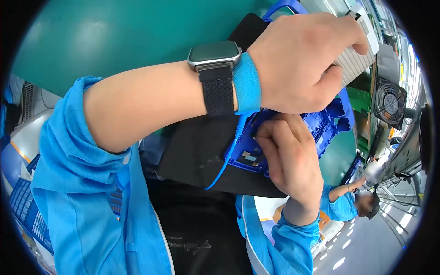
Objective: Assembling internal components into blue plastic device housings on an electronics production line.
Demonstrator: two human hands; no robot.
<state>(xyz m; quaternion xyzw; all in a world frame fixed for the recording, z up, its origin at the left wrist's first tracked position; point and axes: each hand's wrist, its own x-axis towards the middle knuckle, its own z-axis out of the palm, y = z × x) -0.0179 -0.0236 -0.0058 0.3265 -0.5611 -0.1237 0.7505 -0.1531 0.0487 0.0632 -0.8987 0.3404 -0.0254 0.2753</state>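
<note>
My left hand (302, 64), wearing a watch (214, 54) and a blue wrist strap (247, 85), reaches across to the right over a pale ribbed tray (355, 66). Its thumb and index finger are bent but apart, with nothing visible between them; the other fingers are hidden. Below it, my right hand (293, 153) is closed, fingertips curled together over a blue plastic housing (256, 153). Whatever those fingertips hold is hidden. The housing lies on a black mat (197, 151), and its upper part is covered by my left hand.
A blue cord (227, 158) hangs from the wrist strap across the mat. Underneath is a green tabletop (114, 36). More blue moulded parts (337, 114) lie at the right, near a green bin (364, 101) and a fan (388, 103). A co-worker (346, 201) is farther right.
</note>
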